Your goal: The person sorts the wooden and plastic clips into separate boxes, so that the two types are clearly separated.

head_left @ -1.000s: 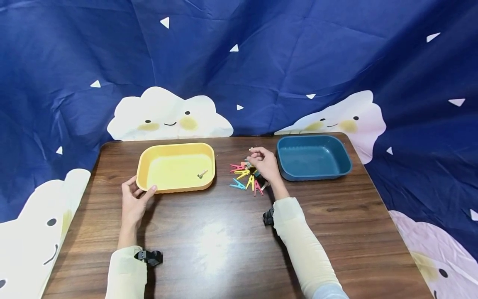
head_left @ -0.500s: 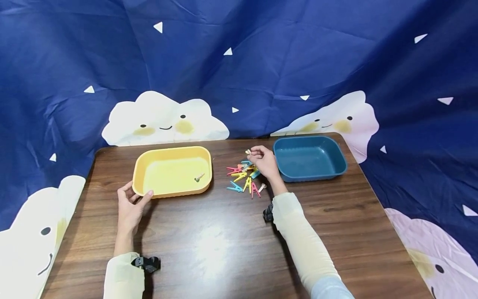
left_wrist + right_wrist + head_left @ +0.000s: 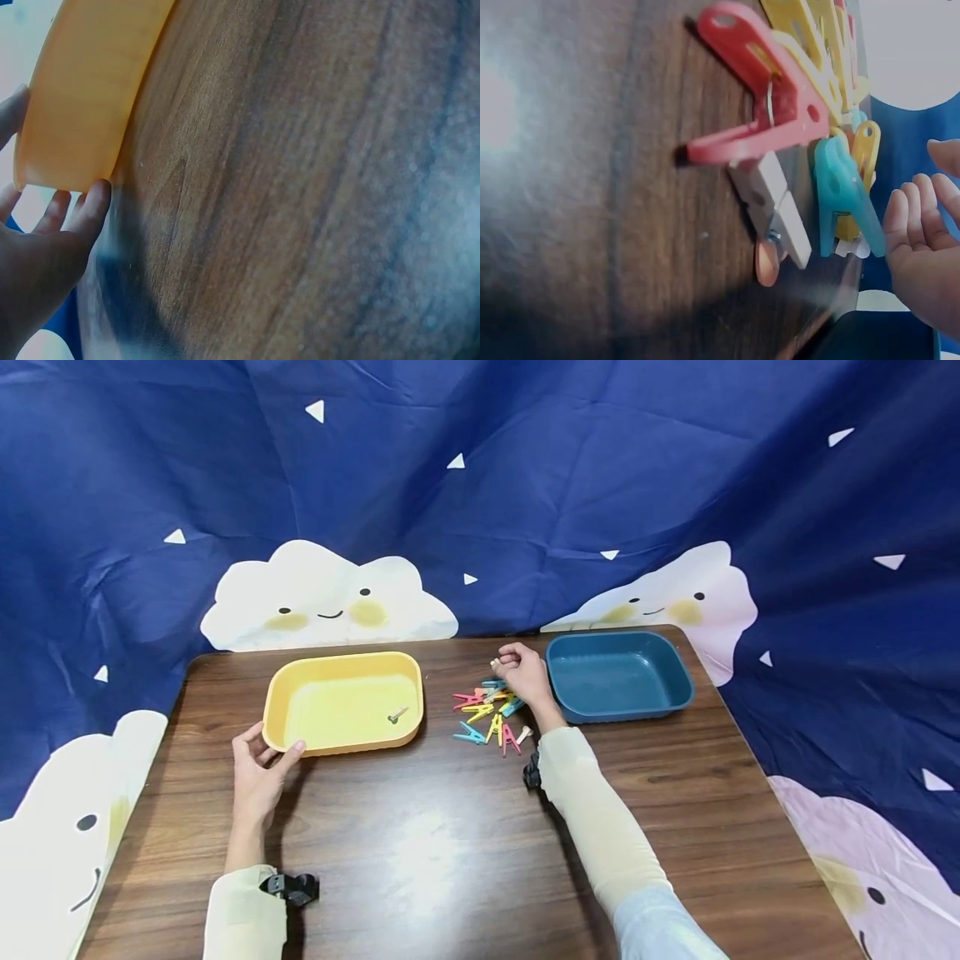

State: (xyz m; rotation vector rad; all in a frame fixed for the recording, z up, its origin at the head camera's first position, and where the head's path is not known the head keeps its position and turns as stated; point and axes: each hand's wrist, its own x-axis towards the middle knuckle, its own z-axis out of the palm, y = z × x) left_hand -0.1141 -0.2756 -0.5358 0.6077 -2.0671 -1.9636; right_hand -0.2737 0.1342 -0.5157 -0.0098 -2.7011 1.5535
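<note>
In the head view my left hand (image 3: 257, 777) grips the near left corner of a yellow plastic bin (image 3: 337, 747), thumb at its near wall and fingers round the left end. The left wrist view shows those fingers on the yellow wall (image 3: 94, 97). One small decorated clothespin (image 3: 397, 715) lies inside. My right hand (image 3: 525, 677) is over the far side of a pile of coloured clothespins (image 3: 493, 727), pinching a small pale clothespin (image 3: 495, 662) at its fingertips. Red (image 3: 769, 90), wooden (image 3: 772, 206) and turquoise (image 3: 844, 191) clothespins lie near it in the right wrist view.
A dark blue bin (image 3: 618, 717) stands just right of my right hand, with nothing seen inside. The wooden table (image 3: 420, 810) ends at the back against a blue curtain (image 3: 525, 485) printed with clouds.
My right hand has risen slightly and moved back from the pile with the pale clothespin, uncovering more of the clothespins. My left hand stays on the yellow bin. The head view has shifted a little.
</note>
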